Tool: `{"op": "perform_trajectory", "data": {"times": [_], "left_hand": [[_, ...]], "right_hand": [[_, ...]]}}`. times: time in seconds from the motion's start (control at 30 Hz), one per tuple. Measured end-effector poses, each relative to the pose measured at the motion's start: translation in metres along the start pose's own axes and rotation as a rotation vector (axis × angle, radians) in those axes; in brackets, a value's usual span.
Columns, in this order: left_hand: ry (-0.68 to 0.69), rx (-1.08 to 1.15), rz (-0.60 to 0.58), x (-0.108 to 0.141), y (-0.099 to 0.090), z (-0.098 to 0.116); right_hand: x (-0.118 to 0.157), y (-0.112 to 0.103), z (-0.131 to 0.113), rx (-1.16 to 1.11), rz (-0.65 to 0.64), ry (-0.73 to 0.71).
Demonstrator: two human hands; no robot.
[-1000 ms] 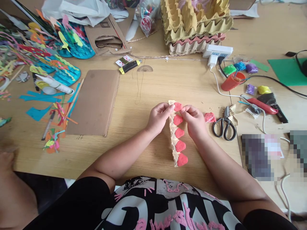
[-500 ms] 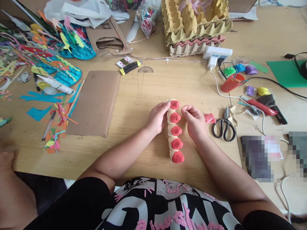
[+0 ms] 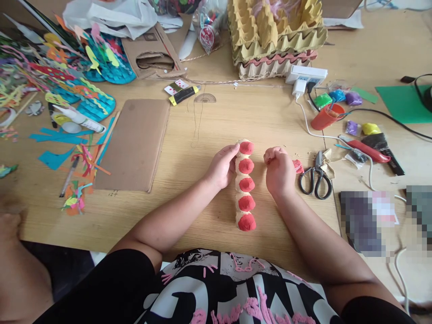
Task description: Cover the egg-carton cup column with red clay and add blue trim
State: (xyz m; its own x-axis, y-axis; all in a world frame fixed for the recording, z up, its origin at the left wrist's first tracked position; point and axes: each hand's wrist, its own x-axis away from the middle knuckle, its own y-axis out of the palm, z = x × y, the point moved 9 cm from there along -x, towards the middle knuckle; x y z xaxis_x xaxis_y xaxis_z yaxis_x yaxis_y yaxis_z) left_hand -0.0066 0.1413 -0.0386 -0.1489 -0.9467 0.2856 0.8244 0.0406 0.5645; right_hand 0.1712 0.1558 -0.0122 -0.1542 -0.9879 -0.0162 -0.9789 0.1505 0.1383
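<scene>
An egg-carton strip (image 3: 238, 194) stands lengthwise before me, with several cups topped by red clay (image 3: 246, 185). My left hand (image 3: 222, 166) grips its far end from the left, thumb on top beside the farthest red cap. To the right of the strip and apart from it, my right hand (image 3: 279, 171) is closed with its fingers curled; what is in it, if anything, is hidden. A red packet (image 3: 298, 166) lies just beyond that hand, partly covered by it, next to black-handled scissors (image 3: 316, 176).
Brown cardboard (image 3: 133, 144) and colored paper scraps lie left. Stacked egg trays (image 3: 278, 45) stand at the back. An orange cup (image 3: 327, 116), a white power strip (image 3: 307, 74), cables and clay packets are at the right. A person's bare limb shows at the left edge.
My right hand has moved a little right, away from the strip, and its fingers have curled in. The strip has tilted slightly, its near end shifting left. My left hand keeps its hold.
</scene>
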Motion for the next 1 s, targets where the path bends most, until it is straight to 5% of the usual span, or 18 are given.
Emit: {"op": "perform_trajectory", "data": {"times": [0.13, 0.3, 0.7, 1.0], "left_hand": [[-0.034, -0.003, -0.026, 0.000, 0.003, -0.003], [-0.039, -0.035, -0.111, 0.000, 0.012, -0.003], [-0.022, -0.063, -0.121, -0.004, 0.009, -0.003], [0.109, -0.209, -0.158, -0.007, 0.006, 0.016]], "right_hand": [[-0.003, -0.016, -0.001, 0.024, 0.147, -0.062], [-0.005, -0.018, 0.004, 0.095, 0.131, -0.043], [0.009, 0.025, 0.018, -0.044, -0.332, 0.146], [0.002, 0.020, 0.022, -0.138, -0.297, 0.158]]}}
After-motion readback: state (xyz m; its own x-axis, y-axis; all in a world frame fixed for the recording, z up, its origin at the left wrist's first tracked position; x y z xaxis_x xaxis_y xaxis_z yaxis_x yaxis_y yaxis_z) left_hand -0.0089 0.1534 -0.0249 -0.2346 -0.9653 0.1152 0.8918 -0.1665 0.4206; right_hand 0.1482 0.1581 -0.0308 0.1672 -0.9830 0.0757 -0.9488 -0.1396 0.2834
